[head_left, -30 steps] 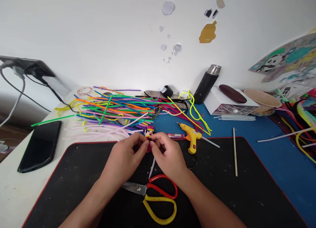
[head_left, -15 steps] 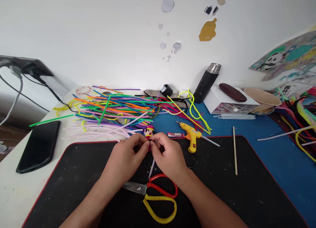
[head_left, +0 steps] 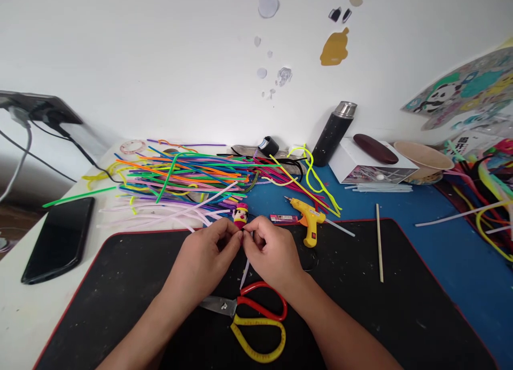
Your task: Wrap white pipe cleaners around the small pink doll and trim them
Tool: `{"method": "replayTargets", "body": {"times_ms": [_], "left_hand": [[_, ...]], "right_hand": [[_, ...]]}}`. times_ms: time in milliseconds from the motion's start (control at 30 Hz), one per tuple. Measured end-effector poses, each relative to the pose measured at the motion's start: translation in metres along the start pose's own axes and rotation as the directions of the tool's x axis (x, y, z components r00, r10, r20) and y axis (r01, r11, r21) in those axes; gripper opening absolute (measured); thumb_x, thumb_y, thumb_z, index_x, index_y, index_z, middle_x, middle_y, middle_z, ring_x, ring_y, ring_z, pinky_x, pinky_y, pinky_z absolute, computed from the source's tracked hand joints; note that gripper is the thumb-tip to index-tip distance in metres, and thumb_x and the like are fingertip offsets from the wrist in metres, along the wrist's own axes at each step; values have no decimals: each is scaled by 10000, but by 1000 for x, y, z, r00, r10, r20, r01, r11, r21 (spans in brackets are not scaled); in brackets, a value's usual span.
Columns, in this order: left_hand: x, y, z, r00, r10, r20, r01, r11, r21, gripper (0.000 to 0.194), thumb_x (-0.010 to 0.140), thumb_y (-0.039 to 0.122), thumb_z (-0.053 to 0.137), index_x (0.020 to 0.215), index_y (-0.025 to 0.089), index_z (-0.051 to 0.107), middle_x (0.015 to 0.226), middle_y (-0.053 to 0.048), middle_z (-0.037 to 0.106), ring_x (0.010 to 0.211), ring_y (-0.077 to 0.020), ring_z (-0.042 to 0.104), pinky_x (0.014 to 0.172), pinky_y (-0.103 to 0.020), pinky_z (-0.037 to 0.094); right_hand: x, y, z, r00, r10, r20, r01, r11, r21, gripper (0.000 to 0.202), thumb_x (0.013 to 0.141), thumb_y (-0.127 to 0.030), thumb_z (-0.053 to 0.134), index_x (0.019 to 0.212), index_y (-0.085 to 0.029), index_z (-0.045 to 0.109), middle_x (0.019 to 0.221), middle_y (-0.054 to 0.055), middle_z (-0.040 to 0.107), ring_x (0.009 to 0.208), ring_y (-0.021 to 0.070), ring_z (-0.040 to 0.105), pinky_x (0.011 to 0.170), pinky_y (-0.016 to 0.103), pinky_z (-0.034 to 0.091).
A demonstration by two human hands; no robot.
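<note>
My left hand [head_left: 212, 252] and my right hand [head_left: 270, 250] meet in pinches over the black mat, their fingertips almost touching. Just beyond the fingertips is a small doll figure [head_left: 241, 215] with a pale face, black hair and a red-and-yellow hat; its lower part is hidden by my fingers. A tiny dark piece seems to lie between the fingertips, too small to name. A pale lilac pipe cleaner [head_left: 245, 274] shows below my hands. Scissors [head_left: 256, 319] with one red and one yellow handle lie near my wrists, blades partly behind my left arm.
A heap of coloured pipe cleaners [head_left: 188, 172] spreads along the back left. The yellow glue gun [head_left: 308, 218] lies right of my hands, near a wooden stick [head_left: 379, 242]. A black phone [head_left: 60, 239] rests at left. Behind stand a black flask [head_left: 332, 135] and a white box [head_left: 356, 159].
The doll's head shows a little more above my fingertips. My hands keep their pinches in nearly the same place; the whole view has shifted slightly.
</note>
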State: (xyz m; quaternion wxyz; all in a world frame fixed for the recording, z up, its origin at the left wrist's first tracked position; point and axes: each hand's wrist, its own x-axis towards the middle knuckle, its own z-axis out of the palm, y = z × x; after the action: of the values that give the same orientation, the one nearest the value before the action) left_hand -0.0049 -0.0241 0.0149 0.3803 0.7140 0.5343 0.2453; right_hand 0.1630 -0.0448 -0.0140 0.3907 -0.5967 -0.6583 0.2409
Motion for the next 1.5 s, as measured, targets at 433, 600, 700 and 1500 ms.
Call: {"method": "replayTargets", "body": {"times_ms": [433, 600, 700, 1500], "left_hand": [[1, -6, 6, 998, 57, -10, -54, 985, 161, 201, 989, 354, 521, 859, 249, 633, 747, 4, 728, 651, -192, 657, 626, -283, 381], [1, -7, 5, 999, 23, -29, -21, 997, 76, 225, 1006, 405, 536, 894, 249, 654, 787, 7, 738, 702, -195, 662, 670, -285, 413], [2, -6, 0, 1000, -9, -12, 8, 1000, -14, 258, 1013, 438, 540, 894, 244, 662, 776, 14, 709, 692, -183, 628, 665, -278, 422], [4, -3, 1, 993, -15, 121, 71, 879, -471, 331, 996, 494, 603, 845, 201, 621, 690, 28, 618, 636, -140, 543, 633, -260, 428]], "right_hand": [[1, 4, 6, 994, 112, 9, -113, 984, 136, 83, 895, -218, 614, 826, -229, 657, 535, -88, 461, 479, 124, 468, 502, 235, 338], [5, 2, 3, 996, 88, 19, -90, 970, 226, 105, 933, -254, 596, 872, -215, 672, 552, -93, 447, 500, 122, 463, 534, 242, 363], [6, -1, -1, 993, 104, 58, -117, 942, 314, 135, 951, -311, 609, 908, -210, 688, 574, -84, 473, 511, 123, 462, 527, 247, 362], [8, 6, 4, 912, 223, 345, -411, 456, 790, 387, 883, -545, 825, 932, -203, 649, 477, -113, 498, 380, 60, 356, 383, 180, 227]]}}
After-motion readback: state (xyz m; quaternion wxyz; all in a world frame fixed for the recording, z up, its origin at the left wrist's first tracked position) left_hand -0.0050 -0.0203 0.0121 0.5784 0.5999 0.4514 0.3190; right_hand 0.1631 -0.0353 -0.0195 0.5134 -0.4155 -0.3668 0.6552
